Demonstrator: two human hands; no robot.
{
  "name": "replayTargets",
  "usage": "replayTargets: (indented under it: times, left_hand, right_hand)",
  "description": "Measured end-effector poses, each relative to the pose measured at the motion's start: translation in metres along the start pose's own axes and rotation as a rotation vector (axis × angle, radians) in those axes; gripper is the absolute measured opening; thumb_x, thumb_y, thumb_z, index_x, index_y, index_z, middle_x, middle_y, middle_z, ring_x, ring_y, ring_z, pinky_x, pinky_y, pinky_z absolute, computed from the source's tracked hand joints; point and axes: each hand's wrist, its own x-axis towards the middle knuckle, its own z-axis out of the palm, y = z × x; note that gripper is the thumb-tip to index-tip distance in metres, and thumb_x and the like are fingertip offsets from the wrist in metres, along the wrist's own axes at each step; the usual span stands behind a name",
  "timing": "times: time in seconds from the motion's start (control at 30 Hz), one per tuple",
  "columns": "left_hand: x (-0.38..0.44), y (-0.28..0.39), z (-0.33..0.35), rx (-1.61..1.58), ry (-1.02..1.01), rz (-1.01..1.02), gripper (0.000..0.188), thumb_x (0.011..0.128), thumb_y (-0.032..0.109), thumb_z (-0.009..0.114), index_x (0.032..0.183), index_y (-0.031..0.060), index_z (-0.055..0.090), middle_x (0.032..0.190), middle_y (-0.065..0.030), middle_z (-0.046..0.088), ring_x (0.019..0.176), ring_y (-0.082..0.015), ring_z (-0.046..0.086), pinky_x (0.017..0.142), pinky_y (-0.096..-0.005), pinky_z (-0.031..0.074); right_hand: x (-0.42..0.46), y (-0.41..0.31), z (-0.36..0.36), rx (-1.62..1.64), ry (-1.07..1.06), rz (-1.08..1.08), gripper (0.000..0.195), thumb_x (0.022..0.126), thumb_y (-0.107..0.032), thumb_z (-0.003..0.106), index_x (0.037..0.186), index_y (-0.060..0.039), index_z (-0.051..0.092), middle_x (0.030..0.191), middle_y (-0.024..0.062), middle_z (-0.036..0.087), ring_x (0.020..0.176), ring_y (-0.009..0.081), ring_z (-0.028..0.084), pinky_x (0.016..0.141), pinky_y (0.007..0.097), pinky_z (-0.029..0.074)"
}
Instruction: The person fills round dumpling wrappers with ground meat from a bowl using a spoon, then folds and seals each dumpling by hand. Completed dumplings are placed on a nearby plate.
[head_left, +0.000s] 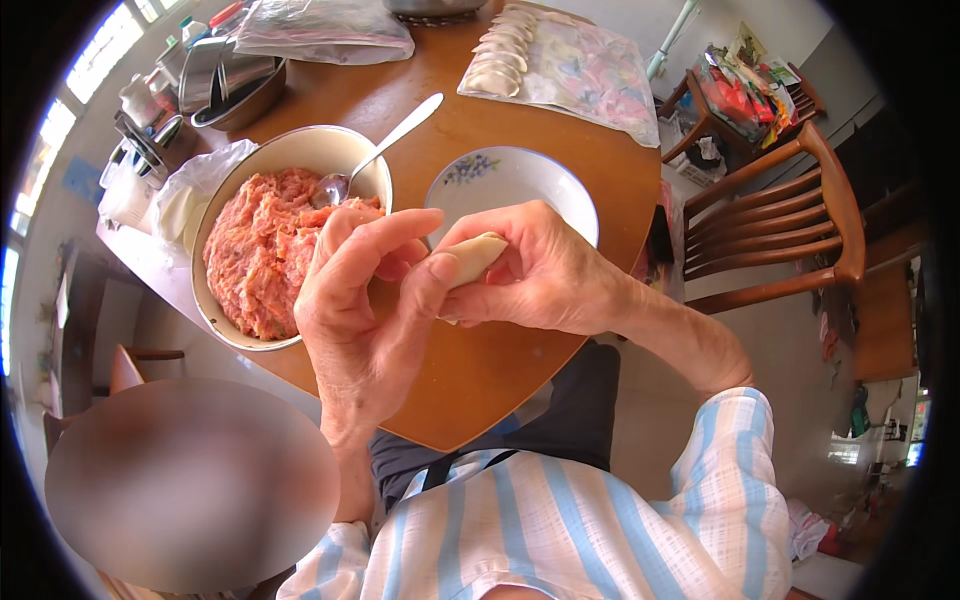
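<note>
Between both hands is a folded dumpling (477, 259), held above the table's near part. My right hand (547, 274) wraps its fingers and thumb around the dumpling's right side. The thumb of my left hand (367, 300) presses on its left end, while the other left fingers are raised and bent. Left of the hands, a large enamel bowl (381, 156) contains pink minced-meat filling (259, 240) with a metal spoon (390, 139) stuck in it. Just beyond my right hand lies a white bowl with blue flowers (540, 172), partly hidden by the hands.
Several finished dumplings (499, 56) stand in rows on a plastic sheet (592, 82) at the table's far right. A plastic bag (322, 34) lies at the far side. Metal pans (240, 86) and jars stand at far left. A wooden chair (772, 225) is to the right.
</note>
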Motion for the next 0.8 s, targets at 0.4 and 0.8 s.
replayTargets:
  times: [0.4, 0.8]
  left_hand:
    - [0.008, 0.000, -0.006, -0.144, -0.053, -0.143, 0.019, 0.069, 0.000, 0.073, 0.086, 0.0022, 0.066, 0.073, -0.0010, 0.048, 0.066, -0.0085, 0.046, 0.059, -0.0207, 0.036]
    - [0.020, -0.002, -0.013, -0.017, -0.171, -0.098, 0.013, 0.068, -0.001, 0.069, 0.080, 0.0019, 0.067, 0.071, -0.0011, 0.049, 0.068, -0.0102, 0.047, 0.059, -0.0247, 0.038]
  right_hand:
    - [0.009, 0.004, -0.003, -0.091, -0.046, -0.065, 0.016, 0.079, -0.012, 0.069, 0.088, 0.0004, 0.062, 0.073, -0.0014, 0.058, 0.069, 0.0040, 0.051, 0.062, 0.0212, 0.044]
    - [0.018, 0.008, -0.001, -0.032, -0.106, -0.130, 0.023, 0.080, -0.007, 0.068, 0.100, 0.0028, 0.063, 0.080, 0.0004, 0.061, 0.074, 0.0050, 0.053, 0.066, 0.0213, 0.046]
